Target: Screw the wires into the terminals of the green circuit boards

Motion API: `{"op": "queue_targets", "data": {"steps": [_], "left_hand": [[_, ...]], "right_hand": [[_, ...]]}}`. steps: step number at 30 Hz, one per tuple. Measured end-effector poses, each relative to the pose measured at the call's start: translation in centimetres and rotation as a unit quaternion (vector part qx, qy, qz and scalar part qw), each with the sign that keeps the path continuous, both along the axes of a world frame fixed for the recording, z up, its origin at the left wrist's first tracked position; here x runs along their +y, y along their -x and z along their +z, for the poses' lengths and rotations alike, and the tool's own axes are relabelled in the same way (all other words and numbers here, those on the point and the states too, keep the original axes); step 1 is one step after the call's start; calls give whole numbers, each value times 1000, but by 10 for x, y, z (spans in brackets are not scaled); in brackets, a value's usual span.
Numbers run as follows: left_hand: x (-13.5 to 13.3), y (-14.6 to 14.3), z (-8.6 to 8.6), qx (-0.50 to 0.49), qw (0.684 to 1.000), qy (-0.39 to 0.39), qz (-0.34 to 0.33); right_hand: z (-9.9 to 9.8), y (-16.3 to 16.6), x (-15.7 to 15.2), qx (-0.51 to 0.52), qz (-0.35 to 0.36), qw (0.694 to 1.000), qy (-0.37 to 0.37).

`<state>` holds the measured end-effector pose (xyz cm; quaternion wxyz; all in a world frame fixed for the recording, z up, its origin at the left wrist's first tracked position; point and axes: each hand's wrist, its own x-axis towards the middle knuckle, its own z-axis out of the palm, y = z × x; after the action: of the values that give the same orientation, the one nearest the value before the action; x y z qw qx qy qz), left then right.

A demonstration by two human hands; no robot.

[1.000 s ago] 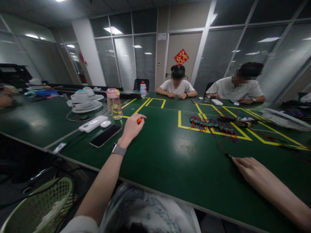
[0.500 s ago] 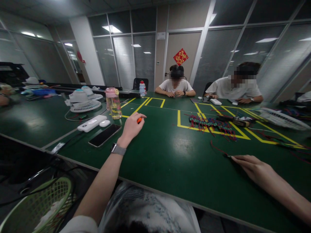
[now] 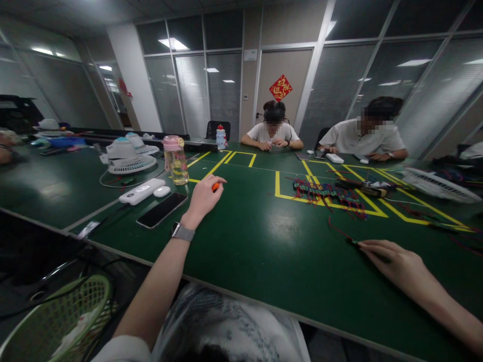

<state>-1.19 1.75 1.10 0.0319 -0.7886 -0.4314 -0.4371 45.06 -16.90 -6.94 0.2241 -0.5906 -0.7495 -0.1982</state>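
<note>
My left hand (image 3: 204, 197), a watch on its wrist, rests on the green table (image 3: 264, 241) with its fingers closed round a small orange object (image 3: 215, 186). My right hand (image 3: 394, 261) lies on the table at the right, fingertips on a dark connector (image 3: 354, 242) at the end of a red wire (image 3: 337, 230). That wire trails back toward a bundle of red wires and green connector strips (image 3: 328, 193) inside a yellow-taped square.
A black phone (image 3: 162, 210), a white power bank (image 3: 142, 191), a pink-lidded bottle (image 3: 175, 160) and white fans (image 3: 126, 157) lie left of my left hand. Two people sit at the far side. A green mesh basket (image 3: 53, 322) stands on the floor, lower left.
My right hand has slid a little left and away from me, drawing the connector and red wire along the table. My left hand has stayed put.
</note>
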Motion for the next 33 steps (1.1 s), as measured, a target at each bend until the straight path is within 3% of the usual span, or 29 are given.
{"op": "queue_targets", "data": {"steps": [4,9,17,19,22,26,29,33], "left_hand": [[-1,0,1,1,1000,0,-4],[0,0,1,1,1000,-1,-5],[0,1,1,-7,1000,-2,-9],[-1,0,1,-7,1000,-3,-9],[-1,0,1,-8,1000,0,-10],[-1,1,2,-7,1000,0,-7],[0,0,2,-7,1000,2,-2],[0,0,2,-5,1000,-1,-2]], "right_hand": [[7,0,6,110,-42,992,51],[21,-4,15,200,-122,957,169],[34,-19,30,261,-118,901,326],[37,-17,31,252,-121,899,337],[36,-9,27,194,-109,933,282],[18,-3,16,87,-1,988,126],[1,-5,7,-10,46,998,34],[-6,-11,0,-83,65,994,8]]}}
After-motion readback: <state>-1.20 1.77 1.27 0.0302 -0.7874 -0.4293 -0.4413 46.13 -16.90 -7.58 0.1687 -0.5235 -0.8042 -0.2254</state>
